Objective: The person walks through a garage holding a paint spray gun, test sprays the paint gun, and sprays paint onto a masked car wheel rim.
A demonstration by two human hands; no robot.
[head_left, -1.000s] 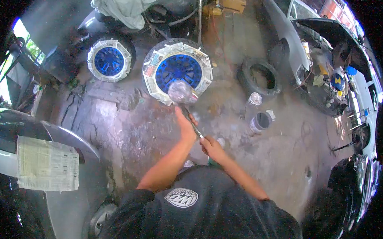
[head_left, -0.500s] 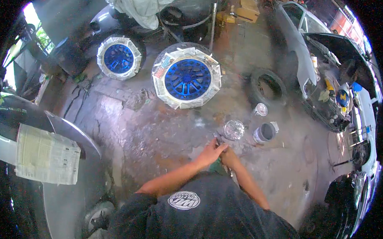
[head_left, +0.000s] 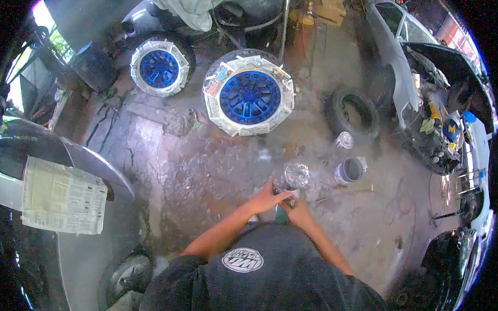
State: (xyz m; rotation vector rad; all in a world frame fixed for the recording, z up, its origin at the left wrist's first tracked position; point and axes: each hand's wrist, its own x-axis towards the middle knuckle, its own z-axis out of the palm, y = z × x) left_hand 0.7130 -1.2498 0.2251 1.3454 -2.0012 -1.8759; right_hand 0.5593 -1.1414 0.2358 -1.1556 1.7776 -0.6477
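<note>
Back from the near edge of the big wheel (head_left: 250, 98), where they hung a second ago, my left hand (head_left: 268, 199) and right hand (head_left: 299, 213) have drawn the tool (head_left: 291, 202) in close to my shirt (head_left: 289, 266). Far off to the left of my grip, newspaper (head_left: 64, 195) covers part of a grey panel (head_left: 84, 254). Ahead and well left stands the small wheel (head_left: 159, 69), its blue spokes ringed with masking paper; nearer my line, straight ahead and slightly left, is the big wheel, masked and blue the same way, well apart from my hands. My left hand lies against the tool, thumb across it; some of its fingers are hidden, so I can't tell how tightly they press. A shiny cup (head_left: 296, 176) sits just beyond my fingers, at the tool's far end. On the right side, my right hand is curled round the tool, close beside the left. Farther right and ahead of my grip are a small can (head_left: 344, 140), a bucket (head_left: 350, 170) and, beyond both, a loose tyre (head_left: 336, 116). Farthest right is a grey car (head_left: 392, 62).
</note>
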